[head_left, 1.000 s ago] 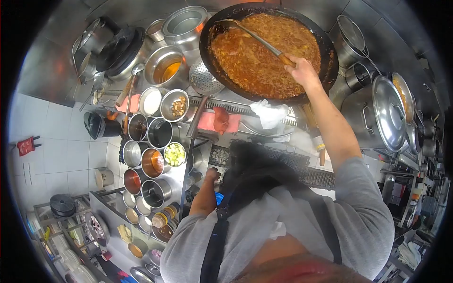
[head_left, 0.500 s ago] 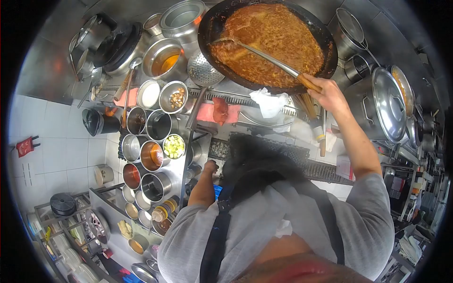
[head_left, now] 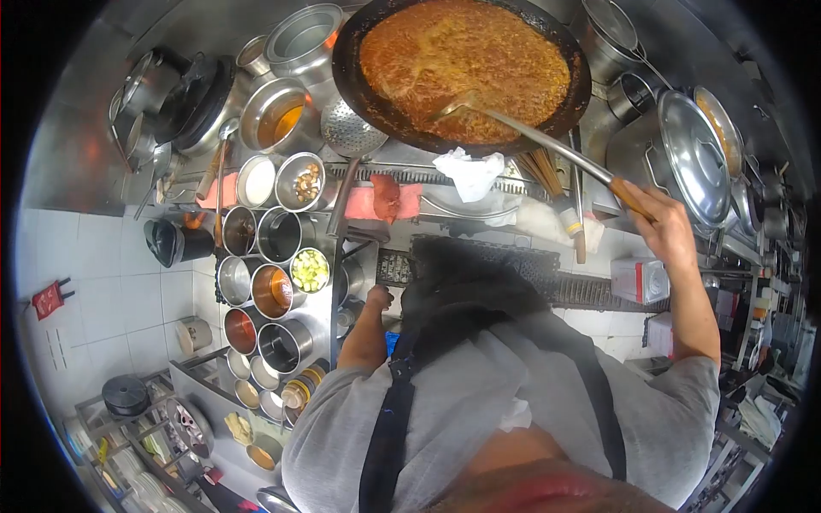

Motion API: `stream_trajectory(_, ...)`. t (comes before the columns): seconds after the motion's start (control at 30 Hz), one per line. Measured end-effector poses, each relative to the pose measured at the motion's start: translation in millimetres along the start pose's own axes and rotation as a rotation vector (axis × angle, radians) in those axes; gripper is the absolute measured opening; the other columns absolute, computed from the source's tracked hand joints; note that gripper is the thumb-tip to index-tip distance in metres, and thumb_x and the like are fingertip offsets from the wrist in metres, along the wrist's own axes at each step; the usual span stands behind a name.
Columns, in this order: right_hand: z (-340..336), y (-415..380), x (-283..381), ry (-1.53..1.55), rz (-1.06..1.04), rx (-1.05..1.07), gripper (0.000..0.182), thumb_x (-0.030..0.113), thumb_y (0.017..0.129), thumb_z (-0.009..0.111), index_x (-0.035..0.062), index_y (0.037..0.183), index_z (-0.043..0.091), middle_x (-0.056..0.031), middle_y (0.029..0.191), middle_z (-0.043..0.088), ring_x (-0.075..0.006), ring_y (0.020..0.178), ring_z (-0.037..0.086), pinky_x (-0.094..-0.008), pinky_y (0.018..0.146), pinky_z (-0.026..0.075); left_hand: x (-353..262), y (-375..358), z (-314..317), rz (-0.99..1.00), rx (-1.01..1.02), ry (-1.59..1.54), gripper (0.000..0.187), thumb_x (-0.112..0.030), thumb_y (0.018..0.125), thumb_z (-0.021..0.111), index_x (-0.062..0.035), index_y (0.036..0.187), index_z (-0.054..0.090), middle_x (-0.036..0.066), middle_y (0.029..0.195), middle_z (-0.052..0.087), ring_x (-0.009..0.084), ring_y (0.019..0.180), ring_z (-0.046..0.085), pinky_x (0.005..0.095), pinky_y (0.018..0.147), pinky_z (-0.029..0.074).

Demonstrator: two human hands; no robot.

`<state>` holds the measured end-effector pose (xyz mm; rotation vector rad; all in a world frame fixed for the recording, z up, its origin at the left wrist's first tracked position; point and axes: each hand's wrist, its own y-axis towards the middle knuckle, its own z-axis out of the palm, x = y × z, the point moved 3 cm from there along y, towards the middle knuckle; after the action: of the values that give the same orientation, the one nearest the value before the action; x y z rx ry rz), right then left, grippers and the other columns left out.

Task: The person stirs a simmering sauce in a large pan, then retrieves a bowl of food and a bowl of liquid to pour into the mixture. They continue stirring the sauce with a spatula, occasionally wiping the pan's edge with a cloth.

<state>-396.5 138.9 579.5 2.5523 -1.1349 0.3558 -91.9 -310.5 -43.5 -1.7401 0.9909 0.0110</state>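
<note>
My right hand (head_left: 664, 224) is closed around the wooden end of a long-handled wok spatula (head_left: 556, 145). The metal shaft slants down to the left, and its head is partly sunk in the reddish-brown sauce (head_left: 462, 51) near the wok's front edge. A big black wok (head_left: 346, 73) holds this bubbling sauce with small bits in it. My left hand (head_left: 379, 297) hangs low beside my body, fingers curled, with nothing visible in it. It is nearest the edge of the counter with the metal pots.
Left of the wok rests a perforated skimmer (head_left: 352, 130). Several metal pots stand on the left counter, one with chopped green pieces (head_left: 310, 270). A white cloth (head_left: 470, 175) and a bamboo brush (head_left: 547, 179) lie before the wok. A lidded stockpot (head_left: 697, 162) stands right.
My right hand has moved right and toward me, drawing the spatula's head from the wok's left side to its front edge. My left hand stays low. The view has shifted slightly.
</note>
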Motion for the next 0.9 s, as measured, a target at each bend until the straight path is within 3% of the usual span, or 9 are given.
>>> stream_trajectory(0.03,-11,-8,2,-0.024,0.101,0.037,0.043,-0.002,0.072,0.063,0.0028,0.115,0.062,-0.018,0.094,0.064,-0.0331,0.075,0.063,-0.0362,0.07,0.049,-2,-1,1,0.002,0.011,0.005,0.018,-0.028,0.063,0.069,-0.0179,0.078,0.068,0.007,0.085,0.066,0.0245,0.084,0.065,0.0376,0.071,0.054)
stream_trajectory(0.1,-35,-22,8,-0.032,0.214,0.046,0.043,-0.003,0.071,0.063,0.0017,0.114,0.062,-0.0186,0.094,0.064,-0.0329,0.077,0.063,-0.0358,0.072,0.049,-44,-27,-17,0.206,0.018,0.861,0.018,-0.029,0.062,0.069,-0.0242,0.079,0.069,0.006,0.092,0.065,0.0249,0.092,0.062,0.0383,0.075,0.053)
stream_trajectory(0.43,-58,-43,22,-0.113,0.225,0.04,0.041,-0.003,0.072,0.064,0.002,0.113,0.063,-0.0166,0.088,0.063,-0.0312,0.073,0.063,-0.0335,0.065,0.048,-84,11,-16,0.321,0.183,1.097,0.023,-0.026,0.069,0.064,-0.0189,0.09,0.07,0.008,0.099,0.066,0.0293,0.095,0.063,0.0411,0.078,0.053)
stream_trajectory(0.53,-22,-34,8,-0.144,0.236,0.08,0.044,-0.003,0.074,0.062,0.007,0.117,0.061,-0.0165,0.088,0.063,-0.0354,0.076,0.062,-0.0385,0.067,0.049,-34,65,7,0.089,-0.159,-0.064,0.028,-0.026,0.071,0.062,-0.0137,0.096,0.069,0.011,0.101,0.066,0.0316,0.097,0.062,0.0427,0.081,0.052)
stream_trajectory(0.7,51,-3,-3,-0.114,0.198,0.062,0.044,0.001,0.077,0.06,0.0112,0.12,0.058,-0.0169,0.087,0.061,-0.0371,0.074,0.061,-0.0441,0.067,0.048,-50,45,8,0.101,0.023,0.276,0.037,-0.029,0.072,0.062,-0.0063,0.1,0.066,0.017,0.104,0.065,0.0316,0.097,0.063,0.0411,0.086,0.049)
stream_trajectory(0.77,81,15,-9,-0.101,0.169,0.039,0.042,0.002,0.079,0.059,0.0138,0.119,0.058,-0.0166,0.085,0.06,-0.0378,0.072,0.06,-0.0465,0.066,0.048,-27,34,15,-0.09,-0.163,-0.333,0.032,-0.029,0.072,0.062,-0.0048,0.093,0.066,0.017,0.103,0.065,0.0307,0.095,0.063,0.0411,0.083,0.05)
stream_trajectory(0.8,95,24,-13,-0.136,0.159,0.019,0.041,0.005,0.08,0.058,0.0139,0.119,0.058,-0.0166,0.086,0.06,-0.0381,0.072,0.06,-0.0464,0.065,0.048,-27,27,7,-0.094,-0.17,-0.335,0.032,-0.029,0.072,0.062,-0.0048,0.093,0.066,0.017,0.103,0.065,0.0307,0.095,0.063,0.0411,0.083,0.05)
stream_trajectory(0.87,116,45,-16,-0.165,0.148,-0.004,0.039,0.007,0.081,0.057,0.014,0.119,0.057,-0.0167,0.086,0.06,-0.0383,0.072,0.06,-0.0462,0.065,0.049,-42,-8,-7,0.055,0.206,0.512,0.027,-0.029,0.07,0.064,-0.0109,0.089,0.068,0.014,0.101,0.065,0.0291,0.096,0.063,0.0407,0.082,0.051)
stream_trajectory(0.9,125,58,-16,-0.178,0.147,-0.003,0.039,0.009,0.082,0.056,0.0144,0.121,0.056,-0.0178,0.085,0.06,-0.0388,0.073,0.061,-0.0463,0.066,0.049,-46,-22,-14,0.05,0.201,0.514,0.027,-0.029,0.07,0.064,-0.0109,0.089,0.068,0.014,0.101,0.065,0.0291,0.096,0.063,0.0407,0.082,0.051)
